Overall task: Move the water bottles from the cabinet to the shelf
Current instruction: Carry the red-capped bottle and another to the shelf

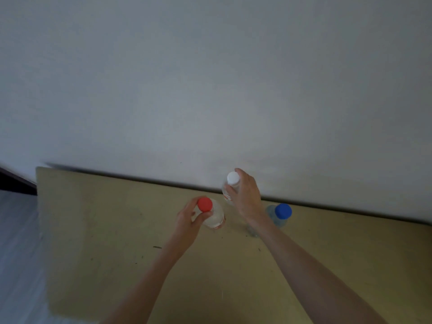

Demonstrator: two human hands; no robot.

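Observation:
Three clear water bottles stand on a yellowish wooden top (pixel 117 218) against the wall. My left hand (pixel 188 220) grips the red-capped bottle (pixel 214 215) around its neck, fingers wrapped just under the cap. My right hand (pixel 246 195) is closed around the white-capped bottle (pixel 232 181) near its top, farther back by the wall. The blue-capped bottle (pixel 281 212) stands untouched to the right of my right wrist. Part of another clear bottle base shows under my right forearm, too hidden to make out.
A plain white wall (pixel 210 78) rises directly behind the wooden top. The top's left edge drops to grey floor (pixel 18 242), with a dark skirting strip (pixel 14 181) at far left. Small dark specks lie on the wood.

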